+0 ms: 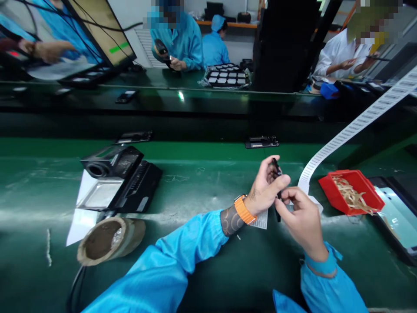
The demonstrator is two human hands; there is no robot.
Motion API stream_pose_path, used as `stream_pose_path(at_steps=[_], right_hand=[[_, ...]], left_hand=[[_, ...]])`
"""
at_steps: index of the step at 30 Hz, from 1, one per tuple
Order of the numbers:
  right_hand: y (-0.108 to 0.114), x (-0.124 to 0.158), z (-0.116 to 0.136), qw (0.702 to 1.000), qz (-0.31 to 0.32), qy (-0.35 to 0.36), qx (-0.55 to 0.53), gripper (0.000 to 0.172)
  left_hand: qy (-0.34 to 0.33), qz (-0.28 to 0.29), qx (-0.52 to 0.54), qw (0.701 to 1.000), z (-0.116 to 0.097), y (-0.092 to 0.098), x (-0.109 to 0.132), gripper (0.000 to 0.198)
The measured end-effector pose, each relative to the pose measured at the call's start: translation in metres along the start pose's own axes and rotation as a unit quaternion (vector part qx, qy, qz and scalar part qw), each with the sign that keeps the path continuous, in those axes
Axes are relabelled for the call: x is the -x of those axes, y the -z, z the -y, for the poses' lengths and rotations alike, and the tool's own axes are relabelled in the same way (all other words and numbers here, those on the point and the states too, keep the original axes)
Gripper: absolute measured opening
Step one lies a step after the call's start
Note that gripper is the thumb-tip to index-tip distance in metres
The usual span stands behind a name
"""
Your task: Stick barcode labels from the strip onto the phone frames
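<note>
A thin black device [276,166] is seen edge-on between my two hands, right of the middle. My left hand [265,184], with an orange watch strap at its wrist, has its fingers wrapped round the device. My right hand [301,217] is pinched at the device's lower edge; what its fingertips hold, if anything, is too small to name. Beneath my left wrist lies a printed paper sheet [260,221]. A long strip of white labels [347,132] slants down from the upper right and ends behind my right hand.
A red bin [374,198] of tan strips stands at the right, beside a tray [392,241] with a pale blue panel. At the left are a black machine [112,163] and a cardboard roll [130,234]. Black parts [262,142] lie behind my hands. Several people work beyond the bench.
</note>
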State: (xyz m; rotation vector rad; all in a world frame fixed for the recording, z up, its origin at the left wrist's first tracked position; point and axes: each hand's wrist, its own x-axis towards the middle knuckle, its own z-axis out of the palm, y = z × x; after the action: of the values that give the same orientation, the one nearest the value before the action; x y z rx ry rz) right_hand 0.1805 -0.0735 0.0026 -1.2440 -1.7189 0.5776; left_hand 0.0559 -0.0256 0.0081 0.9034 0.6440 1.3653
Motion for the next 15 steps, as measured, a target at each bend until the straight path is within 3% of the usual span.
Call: stream_pose_path(at_steps=[3,5,8,9,11,13,15], right_hand=[[0.008,-0.004,-0.006,0.995,0.04,0.07,0.052,0.013],[0.01,-0.008,-0.011,0.979,0.066,0.157,0.11,0.011],[0.012,-0.012,-0.014,0.95,0.126,0.23,0.17,0.009],[0.014,-0.013,-0.013,0.948,0.125,0.235,0.177,0.008],[0.025,-0.013,-0.012,0.956,0.068,0.225,0.174,0.01],[0.041,-0.013,-0.015,0.97,-0.043,0.178,0.162,0.012],[0.055,-0.012,-0.025,0.975,-0.126,0.105,0.148,0.006]], left_hand=[[0.134,0.111,0.047,0.984,-0.02,0.012,-0.004,0.075],[0.234,0.133,0.014,0.963,-0.035,0.023,-0.01,0.066],[0.304,0.143,-0.132,0.932,-0.048,0.041,-0.029,0.045],[0.311,0.128,-0.162,0.928,-0.049,0.047,-0.038,0.037],[0.303,0.039,-0.164,0.938,-0.046,0.06,-0.065,0.027],[0.243,-0.091,-0.127,0.957,-0.044,0.072,-0.103,0.019],[0.154,-0.182,-0.095,0.966,-0.048,0.081,-0.148,0.018]])
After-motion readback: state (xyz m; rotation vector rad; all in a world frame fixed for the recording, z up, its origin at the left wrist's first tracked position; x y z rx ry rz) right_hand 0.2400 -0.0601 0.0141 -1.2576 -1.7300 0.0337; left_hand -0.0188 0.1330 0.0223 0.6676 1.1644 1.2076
